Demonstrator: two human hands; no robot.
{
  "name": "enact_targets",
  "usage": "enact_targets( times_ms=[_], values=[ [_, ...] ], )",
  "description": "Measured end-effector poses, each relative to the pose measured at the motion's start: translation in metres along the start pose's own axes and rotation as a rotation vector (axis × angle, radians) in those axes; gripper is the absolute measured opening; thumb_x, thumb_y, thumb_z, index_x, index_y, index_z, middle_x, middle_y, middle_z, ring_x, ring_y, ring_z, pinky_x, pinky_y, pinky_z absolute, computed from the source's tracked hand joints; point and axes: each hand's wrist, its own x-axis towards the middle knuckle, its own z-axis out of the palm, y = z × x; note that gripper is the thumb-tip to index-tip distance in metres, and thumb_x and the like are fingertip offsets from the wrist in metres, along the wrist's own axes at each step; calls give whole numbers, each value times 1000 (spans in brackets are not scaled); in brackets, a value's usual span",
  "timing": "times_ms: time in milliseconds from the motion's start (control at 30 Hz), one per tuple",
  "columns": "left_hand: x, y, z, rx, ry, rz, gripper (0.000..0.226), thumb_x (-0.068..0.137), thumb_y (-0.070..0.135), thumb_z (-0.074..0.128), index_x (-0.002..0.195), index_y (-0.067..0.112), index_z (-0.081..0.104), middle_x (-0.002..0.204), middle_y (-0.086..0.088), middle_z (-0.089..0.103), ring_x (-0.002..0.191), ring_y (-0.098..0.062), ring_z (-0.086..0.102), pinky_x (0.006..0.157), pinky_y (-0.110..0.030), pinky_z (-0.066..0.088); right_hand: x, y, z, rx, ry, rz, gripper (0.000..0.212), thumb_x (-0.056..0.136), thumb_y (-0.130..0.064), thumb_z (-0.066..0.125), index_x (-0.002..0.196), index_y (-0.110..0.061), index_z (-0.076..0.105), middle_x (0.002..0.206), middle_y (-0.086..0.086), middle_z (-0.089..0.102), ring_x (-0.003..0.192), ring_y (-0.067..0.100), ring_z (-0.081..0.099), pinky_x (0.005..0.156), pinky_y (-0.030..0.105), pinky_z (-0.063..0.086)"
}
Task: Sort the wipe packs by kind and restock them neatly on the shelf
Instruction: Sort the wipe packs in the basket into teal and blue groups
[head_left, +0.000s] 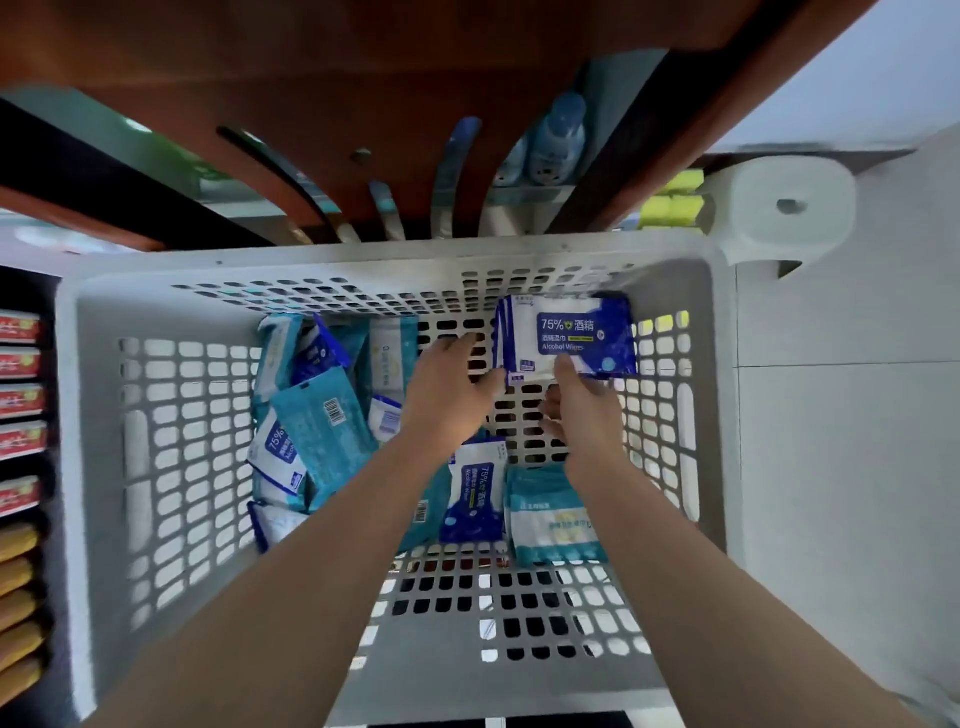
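Both my arms reach into a white perforated basket (156, 415). My right hand (582, 410) grips the lower edge of a small stack of blue-and-white alcohol wipe packs (566, 335), held upright near the far right wall. My left hand (449, 395) touches the stack's left edge with fingers spread. Loose on the basket floor lie teal wipe packs (324, 431) and more blue alcohol packs (475, 493), mixed at the left and centre. A teal-and-white stack (553, 512) lies under my right forearm.
A brown wooden shelf board (363, 78) hangs above the basket's far rim, with bottles (558, 140) behind it. A white paper roll (779, 208) sits at the right. Red packaged goods (21, 395) line shelves at the left. Pale floor lies at the right.
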Motion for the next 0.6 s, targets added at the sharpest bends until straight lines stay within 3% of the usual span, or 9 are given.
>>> enact_targets(
  times_ms=[67, 133, 267, 333, 400, 467, 533, 600],
  values=[
    [-11, -26, -13, 148, 55, -32, 51, 92, 29, 58, 139, 14, 47, 139, -9, 47, 127, -29, 45, 104, -43, 41, -11, 12, 12, -131, -23, -24, 46, 89, -54, 56, 106, -12, 62, 93, 1, 65, 90, 22, 64, 90, 43, 54],
    [-23, -54, -26, 323, 74, -72, 49, 90, 25, 58, 137, 16, 48, 140, -9, 45, 128, -30, 42, 104, -48, 39, -23, 24, 25, -291, -103, -90, 48, 89, -52, 56, 121, -16, 59, 106, -1, 66, 96, 19, 63, 90, 39, 52],
    [-39, -108, -46, 573, -21, -218, 73, 86, 18, 60, 149, 21, 24, 158, -11, 13, 146, -30, 11, 115, -50, 19, -37, 45, 50, -782, -354, -350, 34, 94, -34, 57, 123, -18, 60, 115, -2, 61, 100, 16, 58, 82, 23, 42],
    [-39, -129, -52, 610, -74, -239, 85, 86, 19, 62, 152, 20, 8, 160, -9, 2, 148, -28, 0, 117, -51, 12, -36, 53, 63, -929, -455, -416, 37, 92, -30, 59, 127, -18, 57, 125, 3, 58, 116, 20, 54, 92, 27, 43],
    [-35, -140, -55, 622, -58, -213, 94, 84, 25, 67, 152, 16, 4, 158, -10, 11, 147, -29, 8, 117, -50, 15, -33, 62, 77, -1063, -525, -469, 54, 90, -33, 61, 140, -18, 44, 143, 5, 45, 132, 24, 40, 107, 34, 38],
    [-33, -142, -58, 652, 15, -175, 90, 79, 32, 73, 147, 11, 19, 146, -12, 33, 138, -31, 28, 112, -47, 24, -32, 69, 92, -1162, -580, -528, 66, 90, -37, 62, 146, -20, 34, 152, 4, 33, 139, 24, 29, 113, 37, 30],
    [-31, -143, -62, 657, 68, -141, 64, 79, 38, 72, 131, 14, 43, 127, -10, 51, 123, -30, 43, 105, -45, 30, -32, 75, 105, -1195, -606, -561, 67, 89, -39, 62, 147, -22, 33, 154, 6, 29, 141, 25, 25, 114, 38, 29],
    [-32, -148, -62, 598, 81, -136, 37, 83, 38, 67, 113, 18, 59, 112, -8, 57, 113, -29, 49, 98, -44, 35, -34, 82, 114, -1220, -554, -594, 64, 88, -41, 62, 143, -22, 37, 152, 8, 29, 139, 27, 25, 112, 39, 31]
  ],
)
